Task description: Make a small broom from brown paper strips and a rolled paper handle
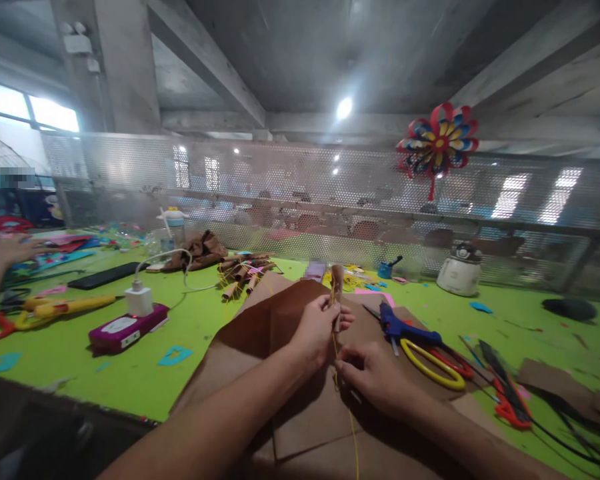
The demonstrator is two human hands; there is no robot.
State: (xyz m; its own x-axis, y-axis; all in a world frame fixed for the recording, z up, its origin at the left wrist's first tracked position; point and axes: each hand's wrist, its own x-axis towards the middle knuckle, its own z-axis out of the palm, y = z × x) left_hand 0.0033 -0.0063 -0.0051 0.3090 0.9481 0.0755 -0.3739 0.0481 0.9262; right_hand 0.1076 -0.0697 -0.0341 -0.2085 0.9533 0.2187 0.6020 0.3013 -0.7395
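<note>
Yellow string [353, 427] cut off below

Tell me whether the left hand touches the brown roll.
Touching: the head view shows the left hand pinching the brown roll between its fingertips.

Matt brown kraft paper sheet [300, 400] under the hands, small rolled brown paper tube [337, 280] above it, glossy blue plastic glue gun [400, 328] and yellow plastic-handled scissors [433, 363] right of it, matt green table cover [200, 327].
</note>
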